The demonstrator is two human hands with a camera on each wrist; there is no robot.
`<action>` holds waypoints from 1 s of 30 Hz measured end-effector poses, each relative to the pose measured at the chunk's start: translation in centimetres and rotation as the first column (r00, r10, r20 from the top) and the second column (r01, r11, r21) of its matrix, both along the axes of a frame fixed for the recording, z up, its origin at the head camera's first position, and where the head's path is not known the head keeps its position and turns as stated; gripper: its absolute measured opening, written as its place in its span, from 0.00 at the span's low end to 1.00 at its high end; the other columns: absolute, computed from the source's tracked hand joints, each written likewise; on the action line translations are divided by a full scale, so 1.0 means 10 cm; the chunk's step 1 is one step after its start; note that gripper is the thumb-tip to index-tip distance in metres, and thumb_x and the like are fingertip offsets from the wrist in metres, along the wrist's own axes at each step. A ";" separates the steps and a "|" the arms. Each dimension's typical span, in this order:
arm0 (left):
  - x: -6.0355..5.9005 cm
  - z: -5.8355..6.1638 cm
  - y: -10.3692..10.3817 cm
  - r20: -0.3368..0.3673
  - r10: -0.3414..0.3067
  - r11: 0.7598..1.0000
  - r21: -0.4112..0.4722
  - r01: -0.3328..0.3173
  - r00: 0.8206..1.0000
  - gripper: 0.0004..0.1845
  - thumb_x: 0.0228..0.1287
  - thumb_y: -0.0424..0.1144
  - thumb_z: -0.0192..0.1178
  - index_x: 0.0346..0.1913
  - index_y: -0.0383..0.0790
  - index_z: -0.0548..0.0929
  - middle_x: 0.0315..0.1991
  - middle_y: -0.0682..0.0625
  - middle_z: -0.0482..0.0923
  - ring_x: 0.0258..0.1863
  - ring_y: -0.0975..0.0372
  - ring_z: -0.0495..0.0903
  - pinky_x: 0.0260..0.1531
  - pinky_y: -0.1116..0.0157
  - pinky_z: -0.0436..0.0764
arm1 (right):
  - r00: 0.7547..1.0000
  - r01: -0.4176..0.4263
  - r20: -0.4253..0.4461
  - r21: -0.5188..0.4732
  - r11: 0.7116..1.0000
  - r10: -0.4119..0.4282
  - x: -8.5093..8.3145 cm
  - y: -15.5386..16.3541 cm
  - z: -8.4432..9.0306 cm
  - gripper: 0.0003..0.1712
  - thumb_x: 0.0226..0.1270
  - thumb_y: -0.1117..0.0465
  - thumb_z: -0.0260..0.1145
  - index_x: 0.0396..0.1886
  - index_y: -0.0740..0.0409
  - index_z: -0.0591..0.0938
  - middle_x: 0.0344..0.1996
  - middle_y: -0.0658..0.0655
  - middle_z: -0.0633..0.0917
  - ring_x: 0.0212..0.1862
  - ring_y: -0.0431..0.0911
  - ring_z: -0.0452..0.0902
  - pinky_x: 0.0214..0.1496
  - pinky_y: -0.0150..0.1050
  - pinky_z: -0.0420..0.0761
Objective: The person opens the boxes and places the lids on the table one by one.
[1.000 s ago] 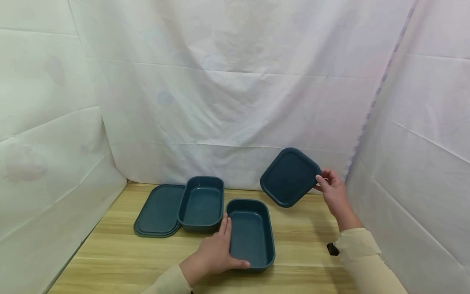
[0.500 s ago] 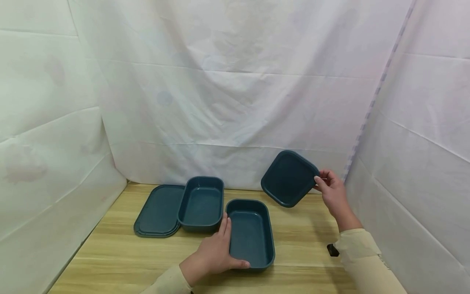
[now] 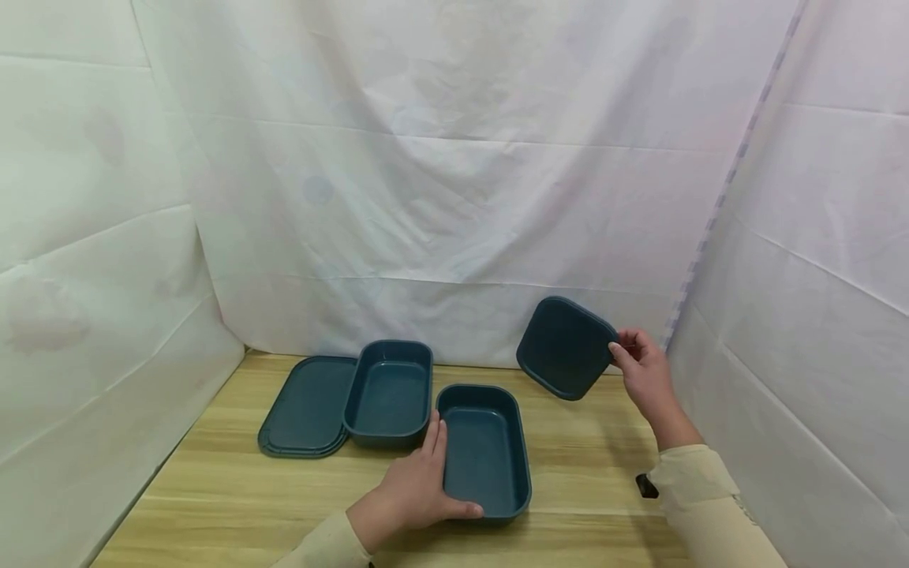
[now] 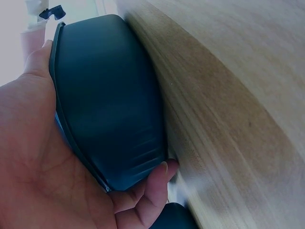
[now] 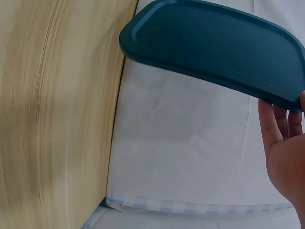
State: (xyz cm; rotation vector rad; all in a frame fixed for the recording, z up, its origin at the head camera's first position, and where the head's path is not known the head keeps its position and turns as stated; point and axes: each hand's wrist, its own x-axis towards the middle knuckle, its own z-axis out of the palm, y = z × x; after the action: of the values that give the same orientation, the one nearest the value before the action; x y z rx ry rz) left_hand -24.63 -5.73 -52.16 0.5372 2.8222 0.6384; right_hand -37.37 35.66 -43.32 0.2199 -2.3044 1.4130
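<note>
My left hand (image 3: 415, 485) grips the near-left corner of a dark teal rectangular food container (image 3: 486, 457), which stands uncovered on the table. The left wrist view shows the thumb at the rim and curled fingertips (image 4: 164, 174) against the outer wall of this container (image 4: 107, 95). Over the back right of the table, my right hand (image 3: 648, 383) pinches a matching lid (image 3: 566, 347) by one corner, thumb in front. The lid is raised and tilted, apart from the container. From the right wrist camera, the fingers reach behind the edge of the lid (image 5: 209, 47).
A second teal container (image 3: 392, 394), open-topped, stands just left of the first. Another lid (image 3: 308, 406) lies flat on the wooden table (image 3: 234, 505), partly under or behind that container. White cloth (image 3: 454, 213) hangs at the back and both sides. A small black object (image 3: 646, 485) is near the right sleeve.
The lid in my right hand has turned and tilted, its far corner dropping and its left edge shifting right. My left hand and the containers have stayed in place.
</note>
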 end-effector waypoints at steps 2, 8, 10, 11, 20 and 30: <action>0.00 0.00 0.00 0.002 0.000 1.000 -0.001 0.000 1.000 0.82 0.50 0.89 0.67 0.91 0.34 0.47 0.92 0.39 0.33 0.65 0.44 0.85 0.45 0.50 0.88 | 1.000 0.007 -0.022 0.034 0.999 -0.006 0.00 0.00 0.00 0.15 0.87 0.69 0.61 0.63 0.76 0.76 0.50 0.67 0.80 0.48 0.41 0.81 0.49 0.23 0.84; 0.01 0.02 0.00 0.006 0.001 1.000 0.000 -0.001 1.000 0.82 0.50 0.89 0.67 0.91 0.34 0.46 0.92 0.39 0.32 0.65 0.44 0.85 0.44 0.50 0.88 | 0.997 0.027 -0.076 0.100 0.995 -0.020 0.02 0.02 -0.03 0.14 0.86 0.69 0.64 0.61 0.75 0.79 0.50 0.69 0.82 0.47 0.34 0.79 0.49 0.19 0.80; 0.01 0.02 0.00 0.006 0.001 1.000 0.000 -0.001 1.000 0.82 0.50 0.89 0.67 0.91 0.34 0.46 0.92 0.39 0.33 0.64 0.44 0.85 0.44 0.50 0.88 | 0.996 0.047 -0.082 0.129 0.990 -0.037 0.05 0.02 -0.02 0.14 0.86 0.66 0.65 0.60 0.72 0.80 0.50 0.67 0.83 0.48 0.32 0.78 0.50 0.18 0.78; 0.01 0.02 0.00 0.006 0.002 1.000 0.000 -0.002 1.000 0.82 0.50 0.89 0.67 0.91 0.34 0.46 0.92 0.39 0.33 0.64 0.44 0.85 0.44 0.50 0.88 | 0.995 0.058 -0.085 0.145 0.988 -0.046 0.07 0.02 -0.02 0.13 0.86 0.65 0.65 0.60 0.71 0.81 0.50 0.67 0.83 0.48 0.32 0.77 0.50 0.17 0.77; 0.00 -0.01 -0.01 0.006 0.001 1.000 0.002 -0.001 1.000 0.82 0.50 0.89 0.66 0.91 0.34 0.46 0.92 0.39 0.32 0.65 0.44 0.85 0.44 0.50 0.88 | 0.987 0.098 -0.148 0.230 0.968 -0.065 0.15 0.02 -0.06 0.08 0.84 0.66 0.68 0.55 0.67 0.83 0.47 0.63 0.83 0.49 0.36 0.76 0.48 0.19 0.73; 0.00 -0.02 0.00 -0.002 0.005 1.000 -0.003 -0.005 1.000 0.82 0.50 0.89 0.66 0.91 0.34 0.46 0.92 0.39 0.31 0.65 0.44 0.85 0.44 0.50 0.88 | 0.968 0.060 -0.249 0.302 0.951 0.018 0.18 0.03 -0.20 0.06 0.79 0.74 0.70 0.50 0.65 0.83 0.45 0.60 0.83 0.49 0.31 0.74 0.46 0.17 0.74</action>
State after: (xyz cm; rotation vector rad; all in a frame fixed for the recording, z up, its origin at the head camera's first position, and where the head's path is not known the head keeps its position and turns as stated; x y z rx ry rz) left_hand -24.62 -5.76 -52.36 0.5304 2.8267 0.6343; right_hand -35.62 35.94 -45.31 0.4384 -2.2936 0.9460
